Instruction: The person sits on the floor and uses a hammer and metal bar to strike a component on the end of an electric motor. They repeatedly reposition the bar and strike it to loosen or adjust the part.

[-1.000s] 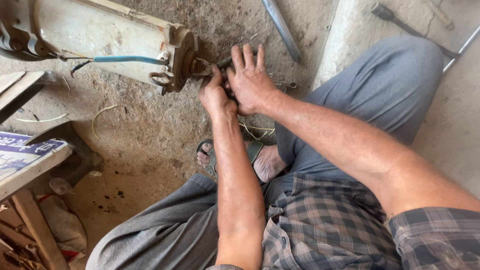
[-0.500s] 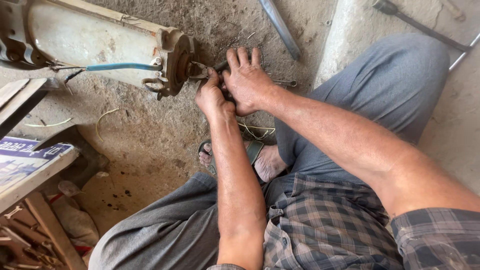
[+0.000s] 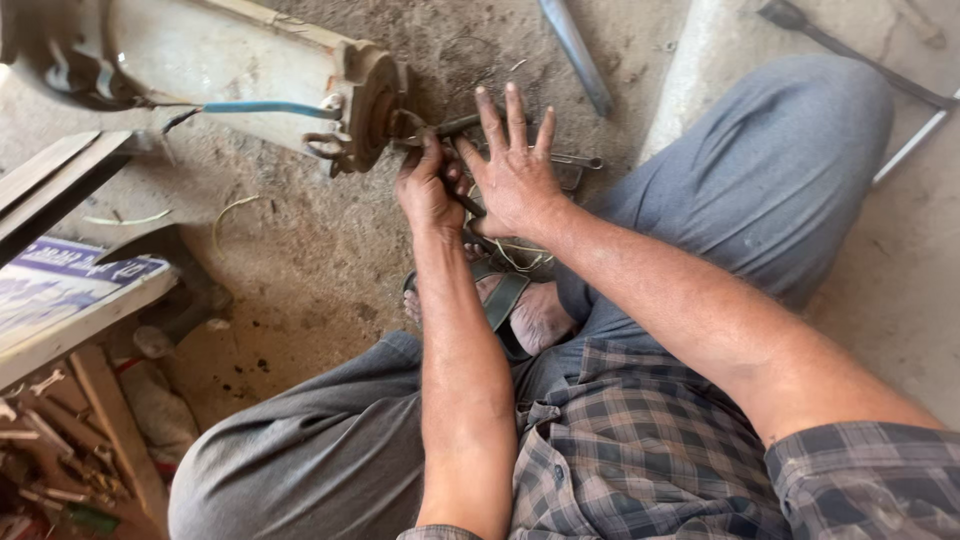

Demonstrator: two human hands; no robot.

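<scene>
Both hands sit slightly lower in view than before, pump end unchanged. Left hand (image 3: 428, 185) grip wraps a dark metal tool (image 3: 462, 125) at the rusty end flange (image 3: 372, 100) of the pump body (image 3: 230, 65). Right hand (image 3: 515, 170) lies flat, fingers spread, against the tool. Bare floor (image 3: 300, 260) lies open left; a metal bar (image 3: 575, 50) is close above.

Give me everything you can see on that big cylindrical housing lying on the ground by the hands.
The cylindrical housing lies on its side on the dirt floor, pale, grimy metal by its look. Its near end is a rusty brown round flange with lugs. A blue wire runs along its side toward the flange. The left hand grips a dark metal tool at the flange's centre; the right hand rests beside it, fingers spread. Its far end runs out of view.
</scene>
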